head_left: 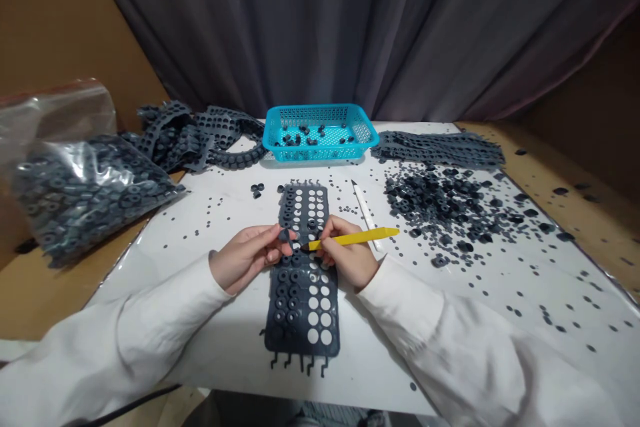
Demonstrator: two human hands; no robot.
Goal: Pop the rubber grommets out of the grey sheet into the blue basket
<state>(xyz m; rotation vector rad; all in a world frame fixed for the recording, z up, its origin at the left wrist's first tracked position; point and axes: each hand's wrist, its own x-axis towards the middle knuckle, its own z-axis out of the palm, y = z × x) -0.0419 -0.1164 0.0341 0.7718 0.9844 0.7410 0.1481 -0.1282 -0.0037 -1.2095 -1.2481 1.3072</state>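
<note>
A dark rubber sheet [303, 293] lies lengthwise before me, with round black parts still seated in some spots and round holes showing white in others. My left hand [253, 250] pinches a small black rubber piece [285, 236] over the sheet's left edge. In my right hand [345, 253] is a yellow pen-shaped tool [360, 237], held like a pencil. Its dark tip points left, close to the piece in my left fingers; whether they touch I cannot tell.
A turquoise basket [320, 153] holds several black parts. Left is a clear bag [95, 193] of black parts, beside dark perforated sheets [200, 137]. A white pen-like tool [367, 213], stacked strips [440, 149] and a heap of black pieces [440, 197] lie right.
</note>
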